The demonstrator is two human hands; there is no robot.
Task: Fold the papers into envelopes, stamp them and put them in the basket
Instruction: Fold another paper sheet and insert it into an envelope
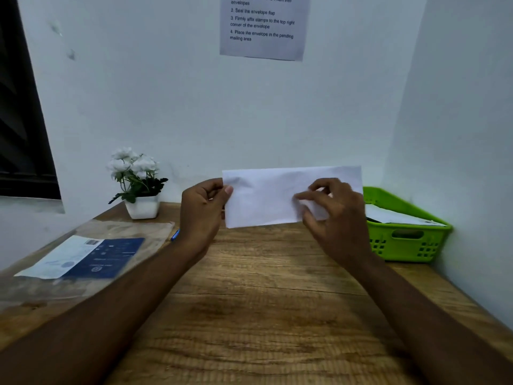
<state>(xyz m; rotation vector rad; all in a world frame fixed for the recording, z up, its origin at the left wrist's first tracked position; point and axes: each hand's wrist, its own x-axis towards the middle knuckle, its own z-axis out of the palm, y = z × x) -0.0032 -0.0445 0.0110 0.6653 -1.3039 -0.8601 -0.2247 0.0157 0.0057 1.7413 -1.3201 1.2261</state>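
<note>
Item: envelope (266, 198), white, held upright above the worktop (263, 301), clear of it. Left hand (201, 209): thumb and fingers pinch the left edge. Right hand (338, 218): fingers (308, 196) curled, pinching the lower right part (a small white scrap there is blurred; stamp or flap, cannot tell). Basket (408, 245): green, just right, papers inside. Step, judged: stamping. Advice: lay the envelope flat, steady it with the left, press the stamp firmly.

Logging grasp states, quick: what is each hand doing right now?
Left hand: fingers pinch the left edge of the folded white paper.
Right hand: fingers pinch the same paper near its lower right corner.
</note>
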